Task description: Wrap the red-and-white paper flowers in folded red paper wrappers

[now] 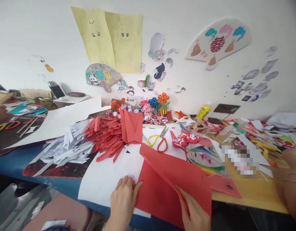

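A large red sheet of paper (157, 192) lies at the table's front edge, its upper part lifted and folded over. My left hand (125, 195) is at the sheet's left edge, thumb on the red paper and fingers curled over the white sheet (102, 179) beneath. Pinched between the thumb and fingers of my right hand (192, 208) is the raised edge of the red paper. Beyond the sheet are scissors (157, 142) with yellow and red handles, blades apart. Folded red paper (132, 126) rests beside a heap of red strips (106, 133).
White paper strips (71, 144) are piled at the left. Paper flowers (150, 107) and a yellow bottle (203, 111) stand near the wall. Another person's hand (292, 160) is at the right, and one more (0, 114) at the far left near other scissors (7, 125).
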Available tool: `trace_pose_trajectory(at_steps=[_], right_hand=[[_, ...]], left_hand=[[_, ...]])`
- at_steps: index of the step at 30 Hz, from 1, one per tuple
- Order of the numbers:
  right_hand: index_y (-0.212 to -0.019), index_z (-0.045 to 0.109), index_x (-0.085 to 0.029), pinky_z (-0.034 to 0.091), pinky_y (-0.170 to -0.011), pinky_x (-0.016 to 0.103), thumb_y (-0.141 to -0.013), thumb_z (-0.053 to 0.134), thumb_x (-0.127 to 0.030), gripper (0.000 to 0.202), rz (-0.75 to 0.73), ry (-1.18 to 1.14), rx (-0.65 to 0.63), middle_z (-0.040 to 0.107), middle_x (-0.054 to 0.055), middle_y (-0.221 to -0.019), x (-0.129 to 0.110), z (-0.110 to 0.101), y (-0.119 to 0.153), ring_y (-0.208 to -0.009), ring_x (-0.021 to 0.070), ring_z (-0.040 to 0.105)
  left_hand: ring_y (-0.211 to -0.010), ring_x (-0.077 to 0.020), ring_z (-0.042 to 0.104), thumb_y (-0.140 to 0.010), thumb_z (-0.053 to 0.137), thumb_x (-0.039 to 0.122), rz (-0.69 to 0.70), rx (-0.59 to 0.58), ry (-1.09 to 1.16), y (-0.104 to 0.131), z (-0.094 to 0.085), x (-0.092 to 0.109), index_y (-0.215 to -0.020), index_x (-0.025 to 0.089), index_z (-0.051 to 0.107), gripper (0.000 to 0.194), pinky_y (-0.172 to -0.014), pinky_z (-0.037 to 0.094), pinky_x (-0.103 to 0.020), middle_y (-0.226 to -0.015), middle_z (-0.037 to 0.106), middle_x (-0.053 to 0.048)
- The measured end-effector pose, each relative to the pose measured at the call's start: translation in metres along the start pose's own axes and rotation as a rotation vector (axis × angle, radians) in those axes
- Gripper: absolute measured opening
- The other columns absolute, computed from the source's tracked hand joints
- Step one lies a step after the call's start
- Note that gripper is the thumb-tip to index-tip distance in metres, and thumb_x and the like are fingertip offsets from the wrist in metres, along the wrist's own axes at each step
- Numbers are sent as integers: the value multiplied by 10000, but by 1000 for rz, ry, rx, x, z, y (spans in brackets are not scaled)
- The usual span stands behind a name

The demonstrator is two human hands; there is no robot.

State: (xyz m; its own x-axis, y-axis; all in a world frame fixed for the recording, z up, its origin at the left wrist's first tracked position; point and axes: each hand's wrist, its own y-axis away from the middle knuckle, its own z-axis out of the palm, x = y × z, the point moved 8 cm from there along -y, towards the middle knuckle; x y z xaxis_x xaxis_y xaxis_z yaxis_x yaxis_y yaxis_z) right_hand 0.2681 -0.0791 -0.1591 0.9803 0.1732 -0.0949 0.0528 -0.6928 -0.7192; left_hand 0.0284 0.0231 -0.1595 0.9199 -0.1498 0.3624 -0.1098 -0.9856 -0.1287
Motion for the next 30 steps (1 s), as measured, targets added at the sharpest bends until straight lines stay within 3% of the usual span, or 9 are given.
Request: trace_pose_trajectory(at_steps=[3, 8, 12, 15, 19, 21, 23, 26, 30], right_hand=[[-1175, 661, -128, 560, -756, 252, -968, 484, -143, 273, 5, -5, -13, 768, 70, -1038, 4, 5, 5, -859, 186, 753], [-1185, 659, -140, 559, -759, 255, -948, 495, -131, 289, 2, -16, 7, 770, 64, -1031, 6, 7, 9, -856, 189, 752], [-1311, 605, -154, 554, -822, 265, -898, 449, -70, 449, -66, 26, -2, 757, 54, -1093, 3, 1, 7, -920, 190, 745], [-1455, 474, -174, 534, -891, 274, -843, 398, -21, 635, -147, 48, -48, 728, 34, -1183, -3, 0, 5, -1006, 186, 722], [-1514, 389, -234, 524, -939, 282, -805, 380, -5, 745, -174, 18, -153, 661, 14, -1310, -10, 9, -1, -1125, 197, 673], [-1521, 375, -242, 526, -970, 350, -853, 445, -96, 688, -156, -18, -255, 552, 56, -1441, -13, 16, -6, -1241, 262, 601], [-1546, 316, -211, 524, -983, 453, -885, 585, -349, 726, -147, -93, -359, 423, 133, -1531, -16, 19, -11, -1333, 361, 502], [-1580, 184, -202, 495, -1018, 508, -752, 647, -715, 1078, -159, -324, -504, 338, 191, -1564, -19, 17, -24, -1401, 404, 391], [-1587, 81, -277, 410, -1116, 446, -921, 507, -598, 853, 69, -608, -604, 245, 136, -1618, 0, 25, -71, -1474, 275, 286]], left_hand=[[-687, -186, 577, -948, 493, 456, -16, -132, 170, 1, 9, 0, -679, 206, 517, 368, -615, 356, -274, -715, 610, -24], [-540, -117, 381, -910, 468, 547, -2, -370, 711, 2, 30, 13, -669, 195, 478, 426, -550, 282, -245, -562, 405, 45], [-547, -114, 367, -875, 452, 649, -100, -290, 808, -12, 16, -12, -665, 177, 513, 520, -536, 293, -236, -569, 415, 35], [-534, -113, 390, -851, 469, 664, -89, -150, 559, -30, -35, -48, -645, 181, 534, 529, -534, 301, -225, -536, 452, 35], [-499, -89, 413, -824, 467, 696, -69, 161, 144, -49, -156, -80, -595, 195, 574, 562, -528, 288, -194, -488, 476, 55], [-486, -74, 436, -835, 453, 686, -19, 339, -78, -55, -219, -73, -660, 225, 649, 530, -534, 278, -182, -503, 520, 73], [-482, -61, 429, -870, 448, 656, 146, 510, -181, -59, -267, -47, -715, 245, 696, 504, -555, 286, -177, -510, 530, 78], [-556, -43, 481, -892, 474, 611, 385, 655, -140, -71, -306, -11, -767, 219, 738, 489, -619, 317, -155, -579, 600, 79], [-724, -26, 524, -895, 457, 570, 450, 614, 14, -113, -321, 4, -924, 43, 726, 593, -753, 362, -176, -752, 642, 53]])
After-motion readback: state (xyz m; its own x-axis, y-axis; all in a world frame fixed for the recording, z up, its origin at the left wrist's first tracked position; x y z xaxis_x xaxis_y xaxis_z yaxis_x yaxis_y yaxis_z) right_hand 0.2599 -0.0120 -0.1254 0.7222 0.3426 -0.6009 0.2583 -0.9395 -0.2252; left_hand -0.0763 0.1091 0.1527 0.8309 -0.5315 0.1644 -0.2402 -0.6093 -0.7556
